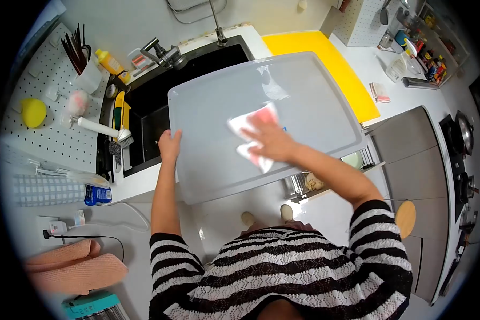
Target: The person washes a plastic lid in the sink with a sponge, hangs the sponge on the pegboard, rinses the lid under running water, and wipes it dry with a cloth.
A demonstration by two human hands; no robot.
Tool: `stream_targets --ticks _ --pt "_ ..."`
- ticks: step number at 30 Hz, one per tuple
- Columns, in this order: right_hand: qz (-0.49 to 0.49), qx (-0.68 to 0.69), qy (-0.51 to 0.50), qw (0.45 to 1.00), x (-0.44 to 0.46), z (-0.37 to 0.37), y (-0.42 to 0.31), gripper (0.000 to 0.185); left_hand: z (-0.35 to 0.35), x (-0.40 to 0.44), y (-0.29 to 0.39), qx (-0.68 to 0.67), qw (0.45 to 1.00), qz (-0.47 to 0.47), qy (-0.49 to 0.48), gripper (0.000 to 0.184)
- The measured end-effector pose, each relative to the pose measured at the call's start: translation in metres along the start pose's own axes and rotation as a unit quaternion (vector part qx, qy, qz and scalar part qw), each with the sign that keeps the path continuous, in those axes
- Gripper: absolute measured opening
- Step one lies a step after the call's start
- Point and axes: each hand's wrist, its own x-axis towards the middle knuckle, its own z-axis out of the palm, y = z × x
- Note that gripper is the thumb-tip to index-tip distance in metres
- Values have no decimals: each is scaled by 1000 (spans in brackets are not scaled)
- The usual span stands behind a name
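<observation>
A large grey plastic lid (pixel 213 170) with a raised rim lies across the sink and the counter, its near side jutting out past the counter edge. My left hand (pixel 169 145) grips the lid's left edge, with the fingertips curled over the rim. Near the middle of the lid, my right hand (pixel 276 141) presses a white and pink cloth (pixel 265 113) against the surface. That hand is slightly smeared by motion, and the cloth sticks out on both sides of it. A small blue mark shows beside the right hand.
Behind the lid is a black sink (pixel 208 66) with a faucet (pixel 168 56). A yellow board (pixel 352 88) lies to the right, near a spray bottle (pixel 400 66) and a folded cloth (pixel 380 92). A white-handled brush (pixel 98 127) rests at left. Below the lid, a drawer (pixel 330 184) stands open.
</observation>
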Motion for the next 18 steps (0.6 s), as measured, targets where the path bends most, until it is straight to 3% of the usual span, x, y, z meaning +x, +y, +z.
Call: stream_targets --ticks 1,3,4,5,8,10,12,13,14,15,16,18 --pt "25 -34 31 999 -6 -9 26 50 4 -1 0 19 999 24 26 40" --pt "180 -103 5 978 -10 -43 71 50 -1 -3 8 -4 1000 -4 3 40" --pt "207 -201 77 954 -13 -32 103 49 -3 -3 11 -24 999 -25 -21 40" --pt "271 -174 116 940 -6 -29 111 45 -1 -4 11 -23 999 -32 -17 40" --pt "229 -118 67 964 39 -13 81 39 -2 -3 8 16 1000 -19 -3 40" --pt "125 20 58 990 52 4 35 35 1 -1 7 19 999 -39 -14 41" --pt "-25 18 147 989 54 30 3 33 7 -1 -2 19 999 -28 -4 41" --pt "-29 17 151 988 52 29 -1 33 7 1 -6 22 1000 -20 4 41" --pt "65 263 71 960 52 13 -10 34 4 3 -5 22 1000 -18 9 41" --pt "154 489 -20 858 51 -9 -17 35 2 1 0 21 999 -24 2 42" --pt "237 501 -22 832 52 -45 -19 43 1 -2 3 19 999 -33 -7 43" --pt "254 612 12 749 48 -60 15 54 -4 -4 13 0 998 -52 -25 44"
